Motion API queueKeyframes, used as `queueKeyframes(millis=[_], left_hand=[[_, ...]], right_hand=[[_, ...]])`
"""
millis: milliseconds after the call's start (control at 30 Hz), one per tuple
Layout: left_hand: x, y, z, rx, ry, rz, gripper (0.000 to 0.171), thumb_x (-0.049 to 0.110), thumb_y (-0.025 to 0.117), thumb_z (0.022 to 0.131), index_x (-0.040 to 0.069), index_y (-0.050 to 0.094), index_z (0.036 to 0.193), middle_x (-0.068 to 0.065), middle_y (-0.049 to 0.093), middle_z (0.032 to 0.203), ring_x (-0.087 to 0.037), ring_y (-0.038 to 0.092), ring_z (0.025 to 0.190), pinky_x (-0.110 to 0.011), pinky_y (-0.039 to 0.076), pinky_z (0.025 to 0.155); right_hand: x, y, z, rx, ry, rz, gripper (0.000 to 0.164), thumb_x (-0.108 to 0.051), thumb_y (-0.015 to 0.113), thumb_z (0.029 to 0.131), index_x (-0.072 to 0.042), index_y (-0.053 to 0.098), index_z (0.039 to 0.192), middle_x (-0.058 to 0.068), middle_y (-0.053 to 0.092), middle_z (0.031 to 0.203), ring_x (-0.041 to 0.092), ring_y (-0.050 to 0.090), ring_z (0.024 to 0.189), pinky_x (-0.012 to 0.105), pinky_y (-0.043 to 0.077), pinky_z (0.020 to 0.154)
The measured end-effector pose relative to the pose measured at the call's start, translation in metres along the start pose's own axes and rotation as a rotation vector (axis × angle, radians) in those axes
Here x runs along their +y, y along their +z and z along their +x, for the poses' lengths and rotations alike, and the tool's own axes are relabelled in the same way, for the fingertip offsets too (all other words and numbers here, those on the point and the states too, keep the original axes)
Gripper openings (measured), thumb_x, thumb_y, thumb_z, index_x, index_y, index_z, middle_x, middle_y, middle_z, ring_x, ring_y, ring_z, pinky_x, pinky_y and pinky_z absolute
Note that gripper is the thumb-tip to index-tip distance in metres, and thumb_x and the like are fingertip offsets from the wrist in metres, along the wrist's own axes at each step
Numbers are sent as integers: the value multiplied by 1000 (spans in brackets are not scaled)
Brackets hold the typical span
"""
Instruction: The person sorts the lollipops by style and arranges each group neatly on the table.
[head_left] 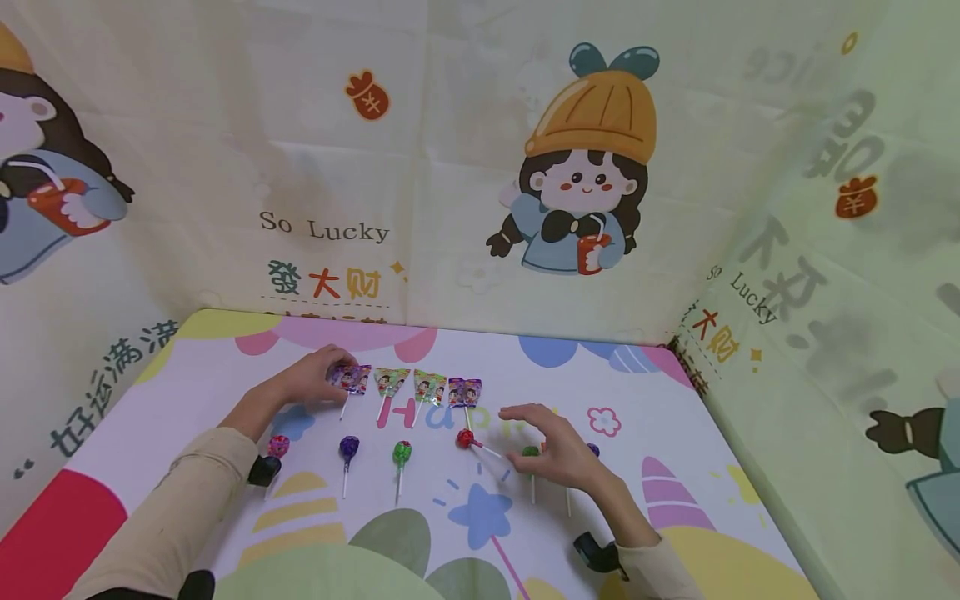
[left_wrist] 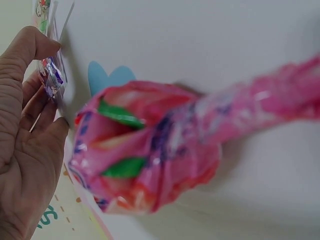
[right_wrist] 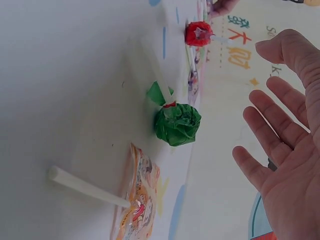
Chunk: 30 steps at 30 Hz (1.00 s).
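My left hand (head_left: 318,375) is at the left end of a back row of lollipops in flat printed wrappers. Its thumb and fingers hold the edges of a purple-wrapped lollipop (head_left: 351,379), whose stick points toward me. Beside it lie two green-wrapped lollipops, one of them this lollipop (head_left: 392,382), and another purple-wrapped one (head_left: 465,392). My right hand (head_left: 562,442) hovers with spread fingers and nothing in its grasp. Close by are a red round lollipop (head_left: 465,438) and a green one (right_wrist: 177,124). An orange-wrapped lollipop (right_wrist: 142,197) is partly hidden by this hand in the head view.
Nearer me lie pink (head_left: 278,446), dark purple (head_left: 348,447) and green (head_left: 402,452) round lollipops. Another purple one (head_left: 593,449) shows behind my right hand. Printed cloth walls (head_left: 450,167) stand behind and beside the colourful tabletop (head_left: 315,450).
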<state>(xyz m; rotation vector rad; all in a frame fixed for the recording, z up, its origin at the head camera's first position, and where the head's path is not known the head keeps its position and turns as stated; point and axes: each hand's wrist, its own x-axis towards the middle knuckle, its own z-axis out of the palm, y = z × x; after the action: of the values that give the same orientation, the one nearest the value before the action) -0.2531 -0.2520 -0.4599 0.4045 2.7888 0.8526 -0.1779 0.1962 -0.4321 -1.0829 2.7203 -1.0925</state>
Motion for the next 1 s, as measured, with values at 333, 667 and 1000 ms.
queueKeyframes(millis=[333, 667, 1000], left_hand=[[0, 0, 1, -1, -15, -8, 59, 21, 83, 84, 5, 58, 134, -21, 50, 139, -41, 49, 127, -63, 36, 113], [1, -2, 0, -6, -31, -19, 59, 20, 82, 84, 5, 57, 135, -21, 49, 139, -41, 49, 127, -62, 37, 113], [2, -1, 0, -10, -13, -20, 60, 21, 84, 83, 4, 57, 134, -21, 50, 137, -42, 49, 127, -63, 37, 113]], right_hand=[[1, -4, -7, 15, 30, -11, 58, -12, 85, 83, -17, 63, 136, -3, 63, 139, 21, 58, 128, 51, 50, 105], [8, -9, -17, 49, 30, -3, 59, -10, 86, 81, -21, 64, 135, -3, 65, 135, 22, 60, 124, 50, 51, 103], [18, -13, -33, 53, 76, -6, 58, -8, 86, 81, -12, 64, 134, -2, 64, 136, 25, 58, 127, 50, 51, 104]])
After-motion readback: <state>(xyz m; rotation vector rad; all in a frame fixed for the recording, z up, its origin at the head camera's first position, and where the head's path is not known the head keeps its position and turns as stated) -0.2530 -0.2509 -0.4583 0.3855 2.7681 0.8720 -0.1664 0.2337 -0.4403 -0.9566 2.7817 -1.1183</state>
